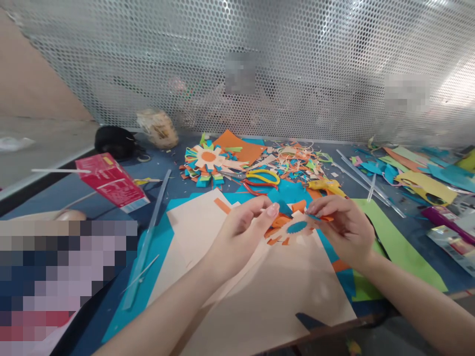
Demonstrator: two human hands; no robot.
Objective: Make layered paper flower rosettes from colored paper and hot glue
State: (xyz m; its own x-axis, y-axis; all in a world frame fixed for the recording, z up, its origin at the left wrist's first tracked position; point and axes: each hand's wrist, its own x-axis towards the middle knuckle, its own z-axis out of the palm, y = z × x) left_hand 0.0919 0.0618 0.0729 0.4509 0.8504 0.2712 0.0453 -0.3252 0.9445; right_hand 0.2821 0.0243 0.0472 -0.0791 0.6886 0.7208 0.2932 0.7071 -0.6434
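Over the peach paper sheets [267, 291], both hands hold a paper flower [279, 231] with orange and peach petals and a blue oval centre. My left hand [247, 222] pinches its upper left side between thumb and fingers. On its right side my right hand [339, 225] has its fingers closed on petals, a blue bit showing at the fingertips. Just beyond the hands lie scissors [262, 177] with yellow and red handles and a yellow glue gun [325, 186]. A finished-looking layered paper flower [208, 157] with an orange centre rests farther back.
Paper scraps [293, 160] are heaped at the back by a perforated metal screen [208, 74]. Glue sticks [148, 242] lie left and right. A red carton [111, 182] stands left, near another person's hand [70, 215]. Green paper [397, 252] lies right.
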